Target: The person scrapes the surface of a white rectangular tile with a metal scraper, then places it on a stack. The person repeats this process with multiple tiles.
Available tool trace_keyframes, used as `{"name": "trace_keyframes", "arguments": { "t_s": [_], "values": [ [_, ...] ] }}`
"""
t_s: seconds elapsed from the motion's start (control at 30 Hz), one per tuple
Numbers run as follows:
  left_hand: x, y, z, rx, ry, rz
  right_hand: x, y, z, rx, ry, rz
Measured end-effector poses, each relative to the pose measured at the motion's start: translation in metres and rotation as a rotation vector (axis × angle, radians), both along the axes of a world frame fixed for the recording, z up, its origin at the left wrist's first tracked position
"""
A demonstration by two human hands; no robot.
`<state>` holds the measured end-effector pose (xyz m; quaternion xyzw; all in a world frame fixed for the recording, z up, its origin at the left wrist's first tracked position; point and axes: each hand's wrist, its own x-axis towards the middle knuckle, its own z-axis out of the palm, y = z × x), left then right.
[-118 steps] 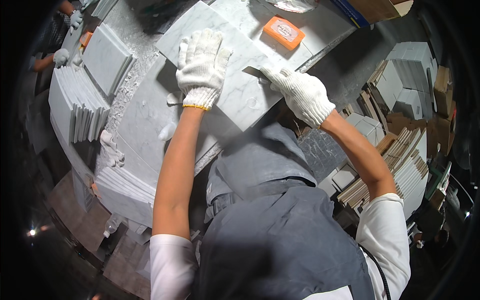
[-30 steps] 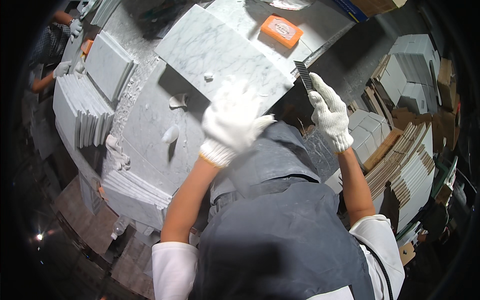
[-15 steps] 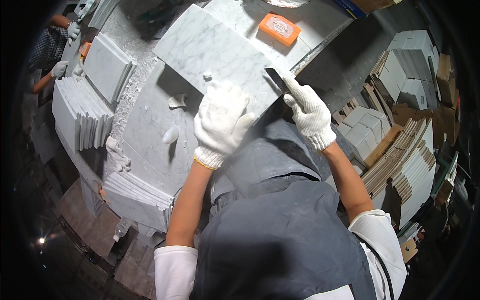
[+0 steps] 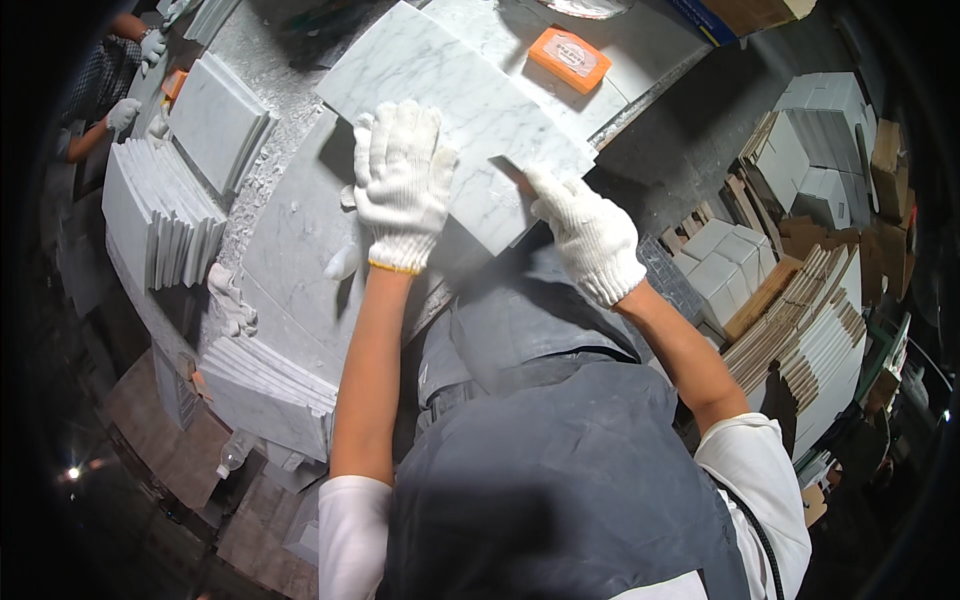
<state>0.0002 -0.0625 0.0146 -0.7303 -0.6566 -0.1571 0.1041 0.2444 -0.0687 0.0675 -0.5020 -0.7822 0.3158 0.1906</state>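
Observation:
A pale grey-veined marble tile (image 4: 450,80) lies at an angle on the dusty worktop (image 4: 290,220). My left hand (image 4: 403,180), in a white knit glove, rests flat over the tile's left edge with its fingers stretched out. My right hand (image 4: 588,238), gloved the same way, grips a thin, flat, dark strip (image 4: 508,166), tilted over the tile near its right end. The strip's held end is hidden by my fingers, and I cannot tell its exact kind. A small white lump (image 4: 342,263) lies on the worktop below my left hand.
An orange block (image 4: 569,59) with a pale label lies beyond the tile. Stacked marble tiles (image 4: 165,215) stand at left, with more tiles (image 4: 270,395) nearer me. A co-worker's gloved hand (image 4: 123,115) is at far left. White boxes (image 4: 725,265) and cardboard-edged stacks (image 4: 810,330) fill the right.
My left hand has moved up and flattened out over the tile's left edge. My right hand has shifted slightly left and down, tilting the dark strip so that it appears thinner.

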Motion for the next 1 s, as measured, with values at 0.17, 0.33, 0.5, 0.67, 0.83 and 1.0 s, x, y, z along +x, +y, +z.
{"name": "trace_keyframes", "arguments": {
  "t_s": [0.17, 0.33, 0.5, 0.67, 0.83, 1.0],
  "values": [
    [-0.007, 0.011, -0.017, -0.062, -0.024, -0.023, 0.001, 0.011, 0.005, -0.049, -0.197, 0.131],
    [-0.006, 0.009, -0.021, -0.075, -0.107, -0.021, -0.001, 0.024, -0.003, 0.051, -0.162, 0.214],
    [-0.004, 0.011, -0.025, -0.038, -0.151, -0.017, 0.009, 0.038, -0.006, -0.014, -0.24, 0.384],
    [-0.003, 0.01, -0.023, -0.042, -0.133, 0.022, 0.008, 0.053, 0.009, -0.069, -0.329, 0.537],
    [-0.003, 0.011, -0.018, -0.024, -0.105, 0.015, 0.009, 0.068, 0.022, -0.017, -0.37, 0.744],
    [-0.006, 0.007, -0.023, -0.069, -0.048, 0.029, 0.008, 0.082, 0.013, -0.18, -0.291, 0.628]
  ]
}}
